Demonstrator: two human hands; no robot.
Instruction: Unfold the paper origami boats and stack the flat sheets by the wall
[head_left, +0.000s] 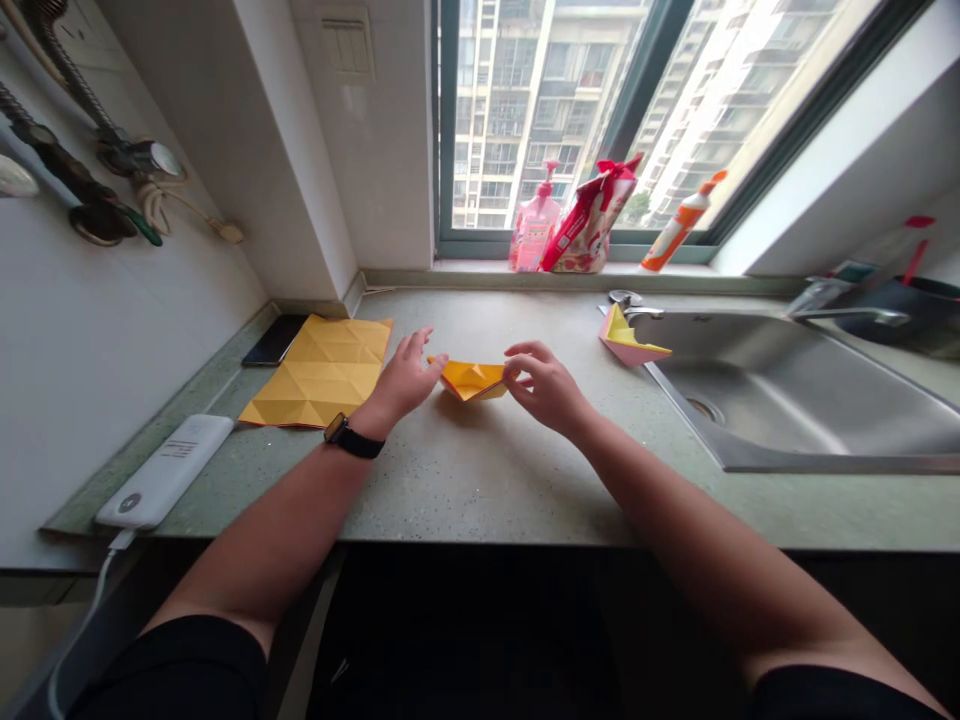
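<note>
An orange folded paper boat (pixel 474 378) is low over the counter in front of me, between my two hands. My right hand (pixel 546 385) pinches the boat's right tip with thumb and fingertips. At the boat's left end, my left hand (pixel 409 378) has its fingers stretched out and apart. Its thumb is beside the left tip; whether it touches is hard to tell. A black watch (pixel 352 436) is on my left wrist. Creased yellow-orange paper (pixel 319 370) lies flat to the left. A second paper boat (pixel 634 340), pink and yellow, leans by the sink's corner.
The steel sink (pixel 825 464) takes up the right side. A dark phone (pixel 274 341) and a white power bank (pixel 169 470) with a cable lie left. On the windowsill stand a pink pump bottle (pixel 535 230), a red bag (pixel 592 220) and an orange-white bottle (pixel 679 228).
</note>
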